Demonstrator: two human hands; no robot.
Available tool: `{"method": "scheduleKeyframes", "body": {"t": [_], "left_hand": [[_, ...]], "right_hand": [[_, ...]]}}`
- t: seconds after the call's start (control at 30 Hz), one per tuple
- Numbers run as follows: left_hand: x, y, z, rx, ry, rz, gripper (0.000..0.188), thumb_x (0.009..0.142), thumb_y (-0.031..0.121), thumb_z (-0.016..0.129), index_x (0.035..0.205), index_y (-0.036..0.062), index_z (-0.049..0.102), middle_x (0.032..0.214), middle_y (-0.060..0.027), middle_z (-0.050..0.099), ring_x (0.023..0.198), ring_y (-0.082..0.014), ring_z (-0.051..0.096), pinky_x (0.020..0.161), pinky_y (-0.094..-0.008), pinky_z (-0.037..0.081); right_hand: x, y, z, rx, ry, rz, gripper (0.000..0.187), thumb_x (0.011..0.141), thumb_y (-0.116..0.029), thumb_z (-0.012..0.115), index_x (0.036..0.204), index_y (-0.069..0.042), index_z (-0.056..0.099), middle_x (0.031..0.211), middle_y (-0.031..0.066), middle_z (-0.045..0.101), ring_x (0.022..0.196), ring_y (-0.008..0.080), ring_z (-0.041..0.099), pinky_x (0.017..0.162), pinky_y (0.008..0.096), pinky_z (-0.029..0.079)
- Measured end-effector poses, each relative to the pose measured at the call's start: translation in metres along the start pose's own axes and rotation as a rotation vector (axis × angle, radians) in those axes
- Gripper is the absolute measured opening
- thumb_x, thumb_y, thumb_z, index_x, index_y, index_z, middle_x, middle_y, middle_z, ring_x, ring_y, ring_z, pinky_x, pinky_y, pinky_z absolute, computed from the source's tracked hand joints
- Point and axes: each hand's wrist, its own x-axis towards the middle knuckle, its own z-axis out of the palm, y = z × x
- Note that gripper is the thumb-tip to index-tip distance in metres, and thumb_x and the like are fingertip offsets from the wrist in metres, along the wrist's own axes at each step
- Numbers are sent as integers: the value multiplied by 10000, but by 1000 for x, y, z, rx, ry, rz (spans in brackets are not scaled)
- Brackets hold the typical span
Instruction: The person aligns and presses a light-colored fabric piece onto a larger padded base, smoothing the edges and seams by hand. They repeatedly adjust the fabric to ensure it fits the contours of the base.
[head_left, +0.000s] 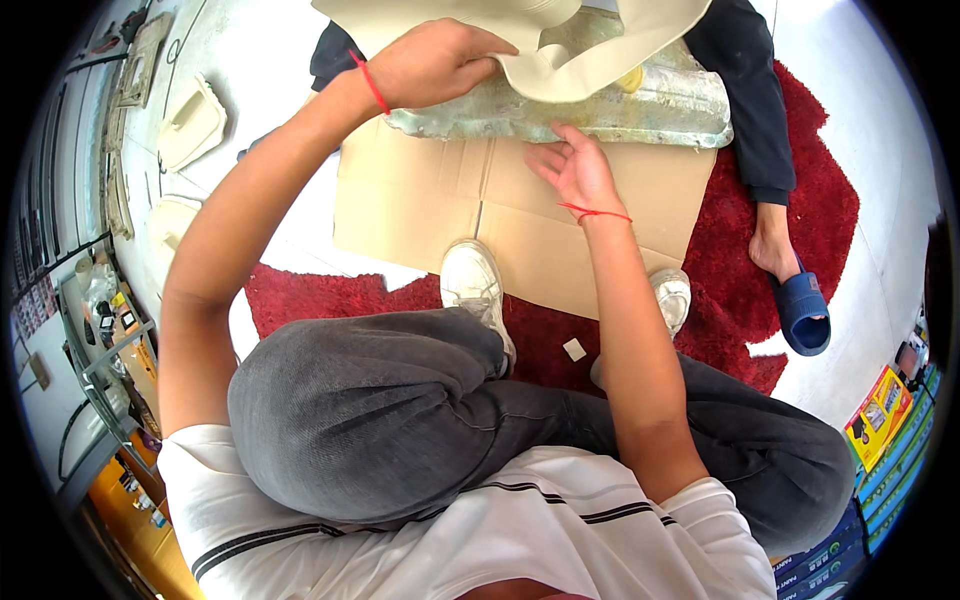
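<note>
A cream, flexible sheet [570, 80] with a curling edge lies over a mottled greenish, fibreglass-looking moulded piece [670, 108] at the top of the head view. My left hand [440, 62] pinches the sheet's near edge between thumb and fingers. Below the moulded piece, my right hand [577, 168] is turned partly palm up with its fingers apart. Its fingertips reach the piece's near rim; whether they press on it I cannot tell. The far side of both things runs out of the picture. Each of my wrists wears a red string.
Flattened cardboard [420, 205] lies under the piece, over a dark red rug [825, 170]. Across from me, another person's leg ends in a blue slipper [803, 318]. Cream moulded parts [192, 122] lie on the floor at left. A shelf [100, 350] stands left, stacked boxes [890, 460] right.
</note>
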Motion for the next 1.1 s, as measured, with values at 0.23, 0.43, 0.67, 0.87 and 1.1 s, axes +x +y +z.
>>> {"method": "scheduleKeyframes", "body": {"t": [0.23, 0.43, 0.67, 0.87, 1.1], "left_hand": [[-37, 0, 56, -311, -21, -371, 345, 1012, 191, 550, 1231, -37, 687, 987, -120, 754, 896, -173, 663, 878, -308, 518], [-60, 13, 112, 65, 262, 31, 467, 893, 88, 639, 1352, 4, 625, 1353, -160, 649, 1178, -352, 609, 1013, -435, 509], [-45, 20, 102, 127, 152, -9, 613, 794, 44, 669, 1401, 35, 592, 1369, -135, 640, 1214, -344, 590, 1045, -451, 484], [-43, 0, 107, 26, 172, 78, 614, 797, 34, 641, 1409, 42, 587, 1387, -161, 624, 1256, -361, 576, 1075, -442, 467], [-29, 7, 91, -689, 104, -438, 375, 1039, 158, 540, 1382, 28, 618, 1288, -170, 691, 1212, -307, 632, 1078, -375, 460]], "right_hand": [[-73, -143, 8, -1172, -169, 84, 591, 887, -555, 753, 949, 32, 724, 797, 132, 740, 719, 195, 747, 650, 282, 597], [-117, -220, 138, -2022, -638, -629, 211, 924, -201, 660, 1017, -27, 736, 871, 110, 734, 823, 221, 731, 742, 339, 578], [-50, -187, 69, -2829, -617, -989, 214, 790, -34, 688, 1001, -61, 711, 868, 104, 679, 865, 283, 687, 786, 375, 560], [-105, -177, 61, -2325, -791, -1021, 141, 771, -51, 704, 905, -36, 664, 922, 92, 652, 934, 255, 647, 818, 391, 529], [-39, -194, -4, -1069, -265, 197, 465, 1091, -354, 511, 1286, 57, 608, 1083, 173, 732, 920, 205, 741, 850, 310, 611]]}}
